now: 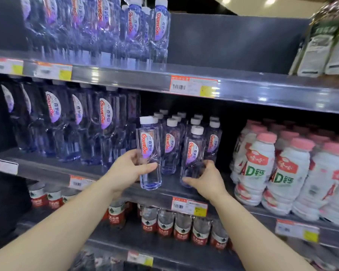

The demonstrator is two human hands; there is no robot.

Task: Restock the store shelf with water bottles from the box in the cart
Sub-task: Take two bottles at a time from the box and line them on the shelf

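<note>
1. The left hand (125, 167) is gripping a small clear water bottle (148, 153) around its lower half, thumb across the front; the bottle is standing upright at the front edge of the middle shelf (106, 173). Whether its base is resting on the shelf or sitting just above it cannot be told.
2. The right hand (205, 178) is closing around the lower part of a second small bottle (192, 153), upright on the same shelf, just right of the first. The fingers are covering its base, so contact with the shelf is not showing.
3. Behind both, rows of matching white-capped bottles (172, 137) are standing; the rear ones are showing only caps in the dark shelf recess.
4. Larger bottles of the same brand (70, 122) are filling the shelf's left side, blurred and cut off at the frame edge.
5. White bottles with pink caps (282, 169) are standing to the right, well apart from the hands, smeared toward the edge.
6. Red-labelled bottles (182, 227) are sitting on the shelf below; their tops are hidden by the shelf edge.
7. Price tags (190, 206) are unreadable.
8. The box and cart are lying outside the view.
</note>
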